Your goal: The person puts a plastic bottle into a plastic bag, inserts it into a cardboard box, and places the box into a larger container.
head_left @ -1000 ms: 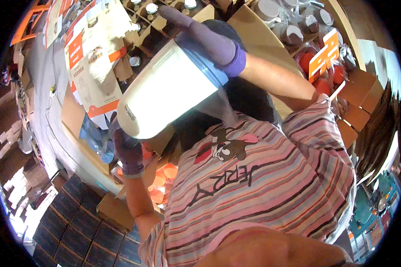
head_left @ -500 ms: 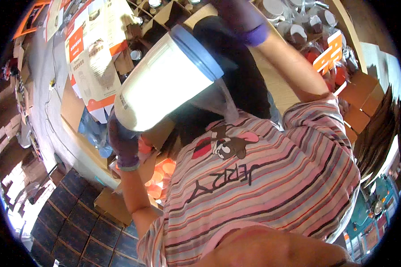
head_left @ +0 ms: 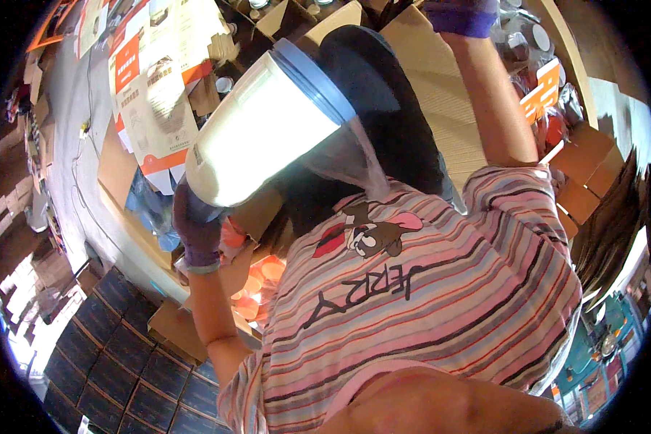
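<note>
A large white tapered container [head_left: 260, 137] with a blue rim or lid [head_left: 315, 79] lies tilted in front of my body, its narrow base toward the lower left. My left hand [head_left: 197, 226], in a dark purple glove, is closed on that base; the container hides most of its fingers. A crumpled clear plastic bag [head_left: 358, 159] hangs beside the blue end, by my shirt. My right hand [head_left: 464, 16], gloved in purple too, is at the top edge, cut off by the frame. It is near the bagged white parts, and its fingers are out of sight.
Printed orange and white carton sheets [head_left: 155, 94] lie at the left. Behind the container stands a divided cardboard box [head_left: 282, 22]. Bagged white and red parts [head_left: 532, 43] fill a tray at the right, near a brown carton [head_left: 589, 163]. Dark stacked boxes [head_left: 123, 347] stand lower left.
My right hand has moved up and to the right, toward the bagged parts. The container has shifted slightly, still in my left hand.
</note>
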Tool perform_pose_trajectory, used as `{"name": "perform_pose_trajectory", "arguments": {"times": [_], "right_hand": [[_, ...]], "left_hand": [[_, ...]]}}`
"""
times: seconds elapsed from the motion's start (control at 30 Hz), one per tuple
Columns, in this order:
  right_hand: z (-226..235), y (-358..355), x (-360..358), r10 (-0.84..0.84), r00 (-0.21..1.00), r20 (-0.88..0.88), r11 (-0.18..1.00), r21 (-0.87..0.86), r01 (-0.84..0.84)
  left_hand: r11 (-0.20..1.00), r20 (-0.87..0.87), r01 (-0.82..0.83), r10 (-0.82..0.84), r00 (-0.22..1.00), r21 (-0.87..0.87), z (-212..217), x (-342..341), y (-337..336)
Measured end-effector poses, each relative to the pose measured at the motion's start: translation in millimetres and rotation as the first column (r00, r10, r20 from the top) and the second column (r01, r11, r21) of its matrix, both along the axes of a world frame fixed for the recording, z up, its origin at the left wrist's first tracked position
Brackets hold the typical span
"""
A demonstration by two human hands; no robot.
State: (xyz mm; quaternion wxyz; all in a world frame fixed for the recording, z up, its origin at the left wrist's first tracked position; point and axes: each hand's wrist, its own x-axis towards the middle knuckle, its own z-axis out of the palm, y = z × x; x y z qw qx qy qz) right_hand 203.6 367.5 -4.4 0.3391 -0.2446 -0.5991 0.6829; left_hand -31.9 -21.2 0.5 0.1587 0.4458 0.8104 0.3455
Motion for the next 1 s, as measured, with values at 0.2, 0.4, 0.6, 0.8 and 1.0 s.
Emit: {"name": "perform_pose_trajectory", "arguments": {"times": [0.2,0.4,0.6,0.8,1.0], "right_hand": [[-2.6,-66.9,-41.0,0.409,0.900,0.151,0.911,-0.020,-0.411],[-4.2,-11.3,-4.9,0.084,0.996,-0.025,0.995,0.063,-0.083],[-37.7,-86.8,-33.8,0.498,0.862,0.091,0.865,0.014,-0.502],[-28.8,-80.9,-2.2,0.646,0.763,-0.022,0.763,-0.007,-0.646],[6.3,-76.4,16.0,0.608,0.786,0.117,0.729,0.309,-0.610]], "left_hand": [[0.926,0.689,-0.376,0.258,0.677,0.022,17.2,11.6,32.4],[0.996,-0.026,0.078,-0.077,0.997,0.048,-7.4,-8.6,-3.8],[0.998,0.116,0.038,-0.043,0.992,0.045,1.9,-0.2,15.7],[0.979,0.334,-0.055,-0.015,0.943,0.198,-14.5,-8.3,-5.9],[0.843,0.977,-0.507,-0.092,0.192,0.179,11.4,16.9,5.7]]}}
